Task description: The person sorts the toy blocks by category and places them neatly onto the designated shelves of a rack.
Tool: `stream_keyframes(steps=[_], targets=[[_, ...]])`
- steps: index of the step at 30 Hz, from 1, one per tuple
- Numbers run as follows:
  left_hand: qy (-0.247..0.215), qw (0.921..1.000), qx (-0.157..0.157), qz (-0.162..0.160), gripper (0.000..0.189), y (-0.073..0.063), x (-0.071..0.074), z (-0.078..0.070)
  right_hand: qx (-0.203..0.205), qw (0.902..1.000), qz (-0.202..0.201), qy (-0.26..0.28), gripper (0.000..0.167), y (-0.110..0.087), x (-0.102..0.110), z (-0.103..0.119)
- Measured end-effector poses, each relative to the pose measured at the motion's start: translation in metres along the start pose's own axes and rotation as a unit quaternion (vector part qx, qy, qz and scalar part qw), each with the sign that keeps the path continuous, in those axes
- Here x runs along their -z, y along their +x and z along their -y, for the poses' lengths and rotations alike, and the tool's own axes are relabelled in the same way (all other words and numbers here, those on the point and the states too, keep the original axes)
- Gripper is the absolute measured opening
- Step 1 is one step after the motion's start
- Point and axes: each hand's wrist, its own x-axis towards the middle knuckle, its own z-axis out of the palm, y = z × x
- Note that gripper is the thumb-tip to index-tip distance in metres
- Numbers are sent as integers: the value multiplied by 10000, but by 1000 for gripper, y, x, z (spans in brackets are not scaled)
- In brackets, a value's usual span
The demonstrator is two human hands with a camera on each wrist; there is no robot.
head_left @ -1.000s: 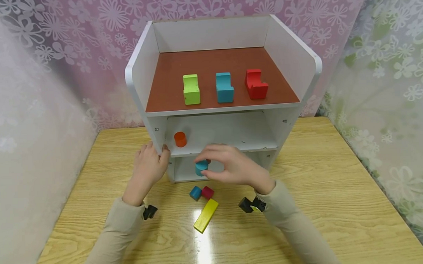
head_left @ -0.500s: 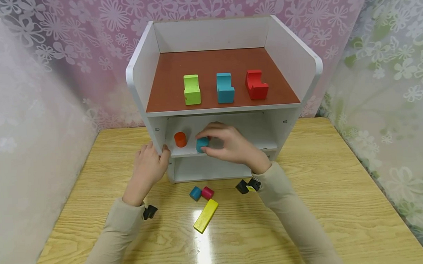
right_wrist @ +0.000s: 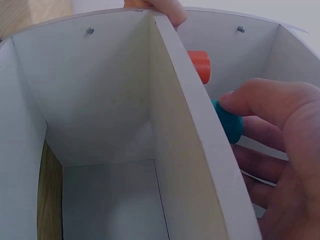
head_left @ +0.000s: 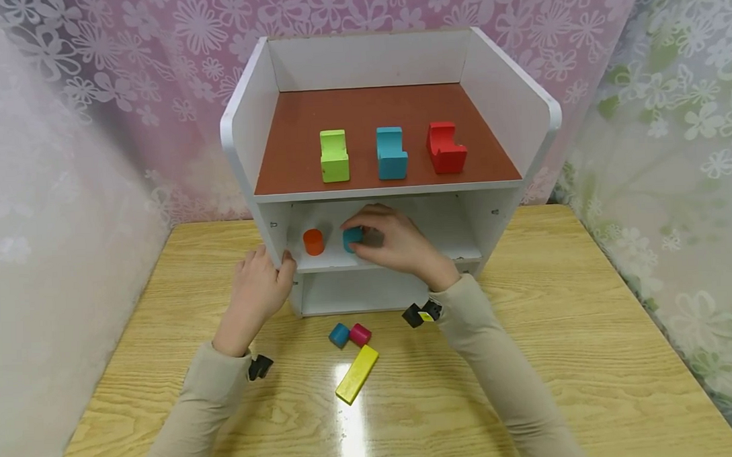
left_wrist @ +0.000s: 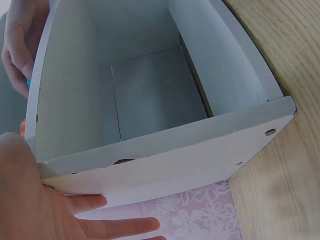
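Note:
A blue cylinder block [head_left: 351,239] is pinched between thumb and fingers of my right hand [head_left: 397,241], over the middle board of a white shelf unit [head_left: 371,189]. To its left an orange cylinder [head_left: 313,242] stands upright on the same board. In the right wrist view the thumb lies on the teal-looking blue cylinder [right_wrist: 231,122], partly behind the board's edge. My left hand [head_left: 260,286] holds the unit's left side panel, thumb at the front edge. The left wrist view shows that hand's fingers [left_wrist: 120,227] stretched along the panel's outer face.
On the brown top stand notched blocks: green [head_left: 334,159], blue [head_left: 392,157] and red [head_left: 447,152]. In front of the unit, a small blue cylinder [head_left: 339,335], a crimson cylinder [head_left: 360,334] and a long yellow block [head_left: 357,375] lie on the wooden table [head_left: 588,355]. Floral curtains [head_left: 186,114] hang behind.
My right hand has lifted the blue cylinder from in front of the lower compartment up to the middle board, then slightly farther in. The left hand stays at the side panel.

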Motion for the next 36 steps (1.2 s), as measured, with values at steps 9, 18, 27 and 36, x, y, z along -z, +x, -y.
stream_keyframes(steps=[9, 18, 27, 36], targets=[[-9, 10000, 10, 6, 51, 0, 1, -1, -44, 9999, -2, -101, 26, 0, -1, -2], [-34, 10000, 4, 11, 50, -1, 2, -2, -249, 9995, 62, -195, 31, -2, 0, 0], [-75, 9999, 33, 58, 52, 0, 2, -2, 129, 9987, -235, -427, 39, -4, 2, 6], [-118, 9999, 21, 44, 51, 0, 1, -1, 1247, 9854, -1160, -79, 20, -11, -2, 23]])
